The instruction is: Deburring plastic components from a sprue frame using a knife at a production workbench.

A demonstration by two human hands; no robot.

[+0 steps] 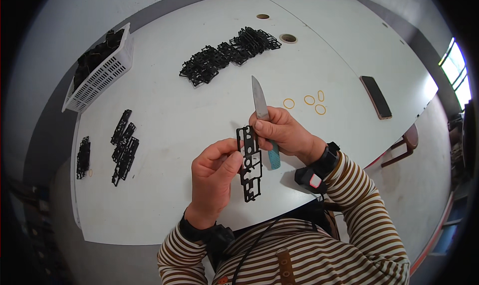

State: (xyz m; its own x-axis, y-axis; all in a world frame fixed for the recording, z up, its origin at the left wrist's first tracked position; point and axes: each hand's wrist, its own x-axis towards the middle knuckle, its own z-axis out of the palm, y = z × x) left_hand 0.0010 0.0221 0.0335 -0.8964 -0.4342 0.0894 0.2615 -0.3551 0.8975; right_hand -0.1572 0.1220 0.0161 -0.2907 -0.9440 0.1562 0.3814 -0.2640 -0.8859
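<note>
A black plastic frame part (252, 164), long and full of cut-outs, is held upright between my hands above the near part of the table. My left hand (213, 174) pinches its left edge between thumb and fingers. In my right hand (287, 131) is a knife (260, 101) with a teal handle, its blade pointing up and away from me. The fingers of that hand also reach the upper end of the frame part; whether they grip it I cannot tell.
On the white table (164, 130) lie a heap of black frame parts (224, 55), smaller groups of parts (124, 147) at left, yellow rubber bands (309, 100) and a phone (376, 97). A white basket (102, 75) with dark contents stands far left. Cable holes (288, 38) pierce the tabletop.
</note>
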